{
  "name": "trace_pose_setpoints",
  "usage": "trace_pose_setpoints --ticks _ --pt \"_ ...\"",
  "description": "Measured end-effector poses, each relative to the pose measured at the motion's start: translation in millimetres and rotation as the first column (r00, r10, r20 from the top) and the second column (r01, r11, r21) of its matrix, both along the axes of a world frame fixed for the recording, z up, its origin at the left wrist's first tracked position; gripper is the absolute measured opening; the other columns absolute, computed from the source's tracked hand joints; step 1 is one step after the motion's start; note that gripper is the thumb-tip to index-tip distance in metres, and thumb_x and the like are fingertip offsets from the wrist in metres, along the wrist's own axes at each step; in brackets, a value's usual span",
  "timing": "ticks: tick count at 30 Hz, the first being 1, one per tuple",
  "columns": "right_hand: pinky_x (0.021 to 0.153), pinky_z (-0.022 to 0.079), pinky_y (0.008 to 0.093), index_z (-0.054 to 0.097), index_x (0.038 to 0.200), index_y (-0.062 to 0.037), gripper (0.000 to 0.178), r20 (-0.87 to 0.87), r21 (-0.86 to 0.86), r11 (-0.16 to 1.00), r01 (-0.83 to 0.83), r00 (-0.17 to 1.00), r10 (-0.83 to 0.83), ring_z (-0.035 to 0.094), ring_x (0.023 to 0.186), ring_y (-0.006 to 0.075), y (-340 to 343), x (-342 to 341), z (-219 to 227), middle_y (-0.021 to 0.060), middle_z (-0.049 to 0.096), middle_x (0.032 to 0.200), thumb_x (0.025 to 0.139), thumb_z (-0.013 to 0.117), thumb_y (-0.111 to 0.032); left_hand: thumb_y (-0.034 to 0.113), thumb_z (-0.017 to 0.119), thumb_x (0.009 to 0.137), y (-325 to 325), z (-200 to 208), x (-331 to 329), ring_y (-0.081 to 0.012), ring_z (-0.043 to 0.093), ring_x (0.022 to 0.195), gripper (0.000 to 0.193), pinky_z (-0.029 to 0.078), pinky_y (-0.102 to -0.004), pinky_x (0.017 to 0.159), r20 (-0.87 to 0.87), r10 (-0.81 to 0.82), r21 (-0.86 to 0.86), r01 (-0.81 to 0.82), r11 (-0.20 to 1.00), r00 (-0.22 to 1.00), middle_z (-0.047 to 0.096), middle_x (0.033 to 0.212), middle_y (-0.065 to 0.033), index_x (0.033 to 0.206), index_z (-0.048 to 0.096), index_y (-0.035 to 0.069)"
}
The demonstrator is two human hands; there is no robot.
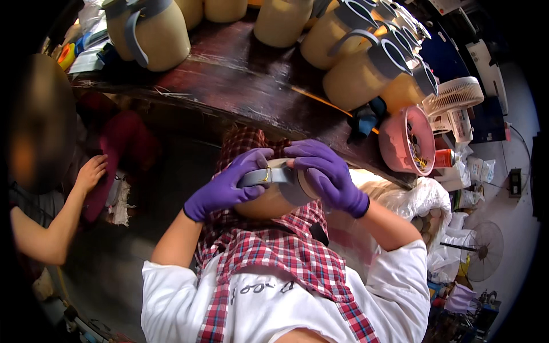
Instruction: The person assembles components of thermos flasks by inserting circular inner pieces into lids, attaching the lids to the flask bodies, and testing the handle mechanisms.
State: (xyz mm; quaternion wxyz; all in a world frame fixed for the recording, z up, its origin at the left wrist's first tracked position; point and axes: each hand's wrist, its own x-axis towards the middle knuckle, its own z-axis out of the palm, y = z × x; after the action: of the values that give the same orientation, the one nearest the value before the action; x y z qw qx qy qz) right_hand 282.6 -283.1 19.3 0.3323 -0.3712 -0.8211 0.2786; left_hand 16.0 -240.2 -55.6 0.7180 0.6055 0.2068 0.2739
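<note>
A beige jug with a grey collar and grey handle lies tilted on my lap, its mouth end toward the right. My left hand, in a purple glove, is closed around the handle side. In a matching glove, my right hand grips the collar and rim, fingers bent over the top. A small yellowish strand shows on the handle. Parts of the jug's rim and body are hidden behind my fingers.
Beyond my lap is a dark red table bearing several similar jugs. A pink basket and a white fan stand at the right. Another person's hand is at the left. A floor fan stands lower right.
</note>
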Motion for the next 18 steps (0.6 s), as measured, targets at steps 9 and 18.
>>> trace_pose_setpoints --ticks 9,18 --pt "0.118 0.033 0.0511 0.062 0.127 0.0021 0.036 0.119 0.071 0.988 0.138 0.982 -0.145 0.052 0.133 0.0409 -24 -8 -2 0.0212 0.059 0.14 0.095 0.053 -0.012 0.046 0.078 0.084 -33 47 33 -0.0417 0.045 0.14 0.06 0.041 -0.0489 0.113 -0.325 0.379 0.706 -0.044 0.707 0.867 0.044 0.151 -0.0249 0.119 0.066 -0.001" --pt "0.114 0.04 0.0518 0.07 0.12 -0.004 0.032 -0.014 0.085 0.996 -0.029 0.999 0.03 0.057 0.132 0.0397 -19 8 -4 0.0173 0.067 0.133 0.096 0.051 -0.015 0.051 0.077 0.086 -37 -7 -32 -0.038 0.028 0.154 0.064 0.027 -0.0477 0.121 -0.192 0.016 0.168 0.017 0.986 0.981 0.031 0.164 -0.0241 0.121 0.063 0.0"
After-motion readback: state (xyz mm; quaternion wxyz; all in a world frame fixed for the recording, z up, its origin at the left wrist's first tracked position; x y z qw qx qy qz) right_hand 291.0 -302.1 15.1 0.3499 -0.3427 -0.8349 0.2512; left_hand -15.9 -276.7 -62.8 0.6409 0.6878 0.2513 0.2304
